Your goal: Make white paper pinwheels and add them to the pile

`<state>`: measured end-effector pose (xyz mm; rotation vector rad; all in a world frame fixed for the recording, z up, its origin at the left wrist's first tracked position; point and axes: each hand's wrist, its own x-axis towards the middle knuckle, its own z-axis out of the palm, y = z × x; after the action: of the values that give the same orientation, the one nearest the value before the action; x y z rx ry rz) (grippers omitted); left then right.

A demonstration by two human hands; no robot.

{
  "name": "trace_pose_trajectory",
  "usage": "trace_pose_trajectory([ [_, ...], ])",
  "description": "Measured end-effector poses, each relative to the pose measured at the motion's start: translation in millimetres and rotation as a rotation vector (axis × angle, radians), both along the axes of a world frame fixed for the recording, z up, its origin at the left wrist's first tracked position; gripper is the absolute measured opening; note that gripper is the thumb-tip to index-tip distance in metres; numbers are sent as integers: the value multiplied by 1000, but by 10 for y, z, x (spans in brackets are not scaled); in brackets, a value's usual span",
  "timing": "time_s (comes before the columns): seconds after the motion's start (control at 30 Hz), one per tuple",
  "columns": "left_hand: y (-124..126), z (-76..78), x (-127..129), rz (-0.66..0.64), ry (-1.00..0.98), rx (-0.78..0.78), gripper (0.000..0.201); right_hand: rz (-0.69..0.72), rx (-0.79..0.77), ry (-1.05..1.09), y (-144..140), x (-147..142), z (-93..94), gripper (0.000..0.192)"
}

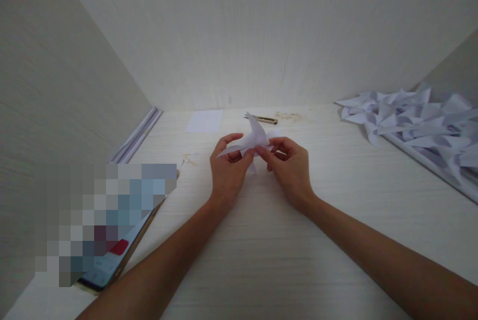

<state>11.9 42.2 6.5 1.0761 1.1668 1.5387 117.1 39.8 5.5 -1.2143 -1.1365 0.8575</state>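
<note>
A white paper pinwheel (pixel 256 135) with curved blades is held up between both hands, a little above the table. My left hand (pixel 228 166) grips it from the left, its thumb near the centre and the index finger raised behind a blade. Close beside that thumb, my right hand (pixel 289 164) pinches the pinwheel's middle from the right. What lies under the fingertips is hidden. Just behind the pinwheel, a pair of small scissors or a similar metal tool (pixel 266 120) rests on the table, partly covered by a blade.
A square white paper sheet (pixel 204 121) lies at the back. Many finished-looking paper pinwheels (pixel 414 116) are heaped at right over a paper roll (pixel 421 163). Rolled paper tubes (pixel 140 133) lie at left, near small scraps (pixel 189 159). A phone (pixel 112 255), partly blurred out, sits front left.
</note>
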Motion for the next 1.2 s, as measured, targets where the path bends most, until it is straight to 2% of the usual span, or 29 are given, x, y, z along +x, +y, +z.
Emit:
trace_pose_trajectory([
  [0.1,19,-6,-15,20,-28,-22,34,-46,66,60,49,17,-32,51],
  [0.2,31,-15,-26,-14,-69,-72,36,97,47,225,93,31,-62,64],
  [0.27,31,-14,-25,-35,-79,-78,36,181,19,298,106,32,-73,65],
  [0.33,25,-6,-18,-39,-61,-77,34,202,2,307,109,30,-79,62],
  [0.57,4,10,-2,-67,-1,-99,42,154,-22,268,110,42,-101,55],
  [0.73,9,-47,-28,-71,75,-43,48,109,-24,235,103,39,-101,55],
  [0.83,10,-56,-27,-76,48,-31,49,93,-19,244,94,34,-92,56],
  [1.03,20,-21,27,-151,-91,-101,14,52,-6,234,78,31,-52,57],
  [1.2,34,-26,42,-78,-143,-134,9,31,-11,203,64,28,-21,56],
])
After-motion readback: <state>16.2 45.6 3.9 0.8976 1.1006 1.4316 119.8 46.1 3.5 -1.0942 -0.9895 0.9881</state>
